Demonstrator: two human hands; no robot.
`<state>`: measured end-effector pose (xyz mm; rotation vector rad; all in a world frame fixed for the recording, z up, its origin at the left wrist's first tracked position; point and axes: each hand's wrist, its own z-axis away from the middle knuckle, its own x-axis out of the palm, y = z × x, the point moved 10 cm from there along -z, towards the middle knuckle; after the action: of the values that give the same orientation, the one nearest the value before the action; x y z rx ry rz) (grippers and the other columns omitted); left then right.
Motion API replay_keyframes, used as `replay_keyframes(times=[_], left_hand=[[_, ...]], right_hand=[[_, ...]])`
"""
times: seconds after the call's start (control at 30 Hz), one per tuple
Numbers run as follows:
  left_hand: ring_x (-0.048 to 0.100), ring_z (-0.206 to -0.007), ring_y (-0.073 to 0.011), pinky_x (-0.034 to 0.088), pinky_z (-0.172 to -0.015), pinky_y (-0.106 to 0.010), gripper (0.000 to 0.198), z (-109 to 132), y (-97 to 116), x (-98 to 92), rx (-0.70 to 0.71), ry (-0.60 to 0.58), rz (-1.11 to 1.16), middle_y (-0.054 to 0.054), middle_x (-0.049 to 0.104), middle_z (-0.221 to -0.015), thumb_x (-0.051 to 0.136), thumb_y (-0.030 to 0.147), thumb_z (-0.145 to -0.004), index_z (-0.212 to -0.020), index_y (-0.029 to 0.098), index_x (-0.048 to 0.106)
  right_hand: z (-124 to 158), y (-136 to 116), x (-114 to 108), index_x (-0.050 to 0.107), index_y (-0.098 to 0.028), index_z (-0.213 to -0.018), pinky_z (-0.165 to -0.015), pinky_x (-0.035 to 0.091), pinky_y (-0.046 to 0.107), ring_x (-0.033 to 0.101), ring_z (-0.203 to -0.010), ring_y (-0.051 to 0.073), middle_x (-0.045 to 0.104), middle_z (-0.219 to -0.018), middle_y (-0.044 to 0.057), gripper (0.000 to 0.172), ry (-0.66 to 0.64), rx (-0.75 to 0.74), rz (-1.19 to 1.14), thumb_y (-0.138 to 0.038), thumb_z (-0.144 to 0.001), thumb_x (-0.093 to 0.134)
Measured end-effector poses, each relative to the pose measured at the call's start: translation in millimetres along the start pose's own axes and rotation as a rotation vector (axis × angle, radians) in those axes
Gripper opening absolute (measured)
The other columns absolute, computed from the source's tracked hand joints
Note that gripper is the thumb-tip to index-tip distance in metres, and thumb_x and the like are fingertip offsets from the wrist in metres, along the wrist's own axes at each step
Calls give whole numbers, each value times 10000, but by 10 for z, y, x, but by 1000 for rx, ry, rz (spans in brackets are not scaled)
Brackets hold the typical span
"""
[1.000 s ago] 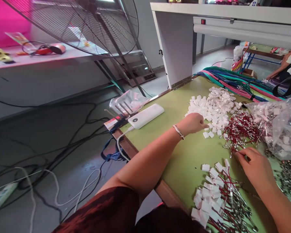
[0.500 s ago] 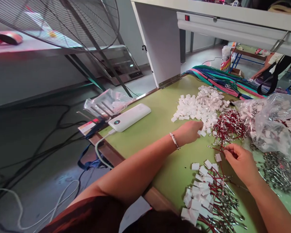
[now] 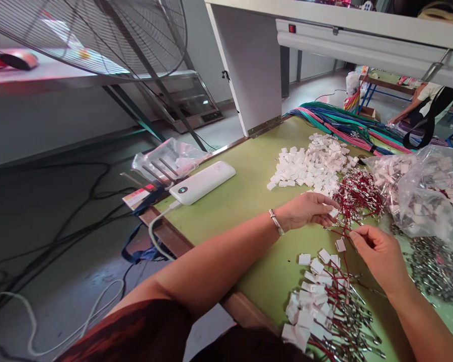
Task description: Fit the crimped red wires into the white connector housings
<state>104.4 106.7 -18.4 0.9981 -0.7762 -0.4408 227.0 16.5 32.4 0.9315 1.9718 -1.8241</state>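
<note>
Between the fingertips of my left hand [image 3: 305, 208] is a small white plastic connector housing [image 3: 332, 212]. My right hand [image 3: 375, 251] pinches a short red wire [image 3: 337, 231] with a metal terminal, its end pointing toward the left hand. Just beyond my fingers lies a tangled heap of red wires [image 3: 360, 196] with metal ends. Loose white housings [image 3: 309, 163] are piled behind my left hand. Nearer to me, several white housings with red wires fitted [image 3: 317, 296] lie in a heap. One housing [image 3: 341, 245] rests close to the right thumb.
A clear plastic bag of white housings [image 3: 430, 186] stands at the right, above a pile of metal-ended parts [image 3: 436, 266]. Bundled coloured cables [image 3: 335, 120] lie along the back. A white power bank [image 3: 204, 182] sits at the left edge. Another person's arm [image 3: 409, 105] shows far back.
My left hand has moved from the white pile toward the right hand, bringing a white connector housing into view. My right hand has stayed nearly in place with the red wire.
</note>
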Motion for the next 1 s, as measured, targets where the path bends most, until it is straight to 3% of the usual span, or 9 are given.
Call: replay_keyframes(times=[0.2,0.47,0.57,0.73,0.87,1.0], left_hand=[[637,-547,-67,490,-587,-198,100,5,-54,100,-50,-105,68,-59,721,-716,692,173,-852,-895,105,633],[629,-516,-83,452,-508,-204,245,2,2,83,31,-85,-71,-25,698,-649,772,271,-765,-850,130,590],[618,-512,-80,439,-499,-208,278,11,29,87,48,-97,-100,-11,686,-637,788,291,-742,-850,136,585],[573,-475,-57,425,-492,-211,277,44,61,131,51,-137,-208,13,663,-615,793,303,-728,-862,126,626],[575,-479,-64,436,-504,-225,259,62,73,158,65,-111,-212,13,663,-618,788,298,-735,-835,133,615],[568,-478,-65,435,-511,-227,240,64,-7,222,10,-139,-171,7,668,-626,778,282,-750,-818,136,600]], right_hand=[[42,-191,-27,610,-208,-716,-467,357,217,466,-450,96,566,-539,-46,204,73,-262,228,-311,-880,543],[211,-455,18,602,-186,-722,-501,369,244,535,-483,112,615,-578,-4,239,214,-589,564,-217,-930,489],[193,-439,24,648,-184,-806,-512,421,245,588,-508,122,688,-649,17,204,166,-563,442,-240,-928,495],[77,-293,54,698,-221,-844,-560,493,251,651,-586,143,736,-721,14,209,-13,-358,159,-295,-896,510],[55,-185,60,643,-230,-715,-464,377,249,489,-430,114,583,-507,-34,242,-32,-253,258,-346,-874,501],[82,-177,23,577,-224,-663,-486,307,253,407,-426,101,504,-486,-41,267,45,-282,404,-351,-882,492]])
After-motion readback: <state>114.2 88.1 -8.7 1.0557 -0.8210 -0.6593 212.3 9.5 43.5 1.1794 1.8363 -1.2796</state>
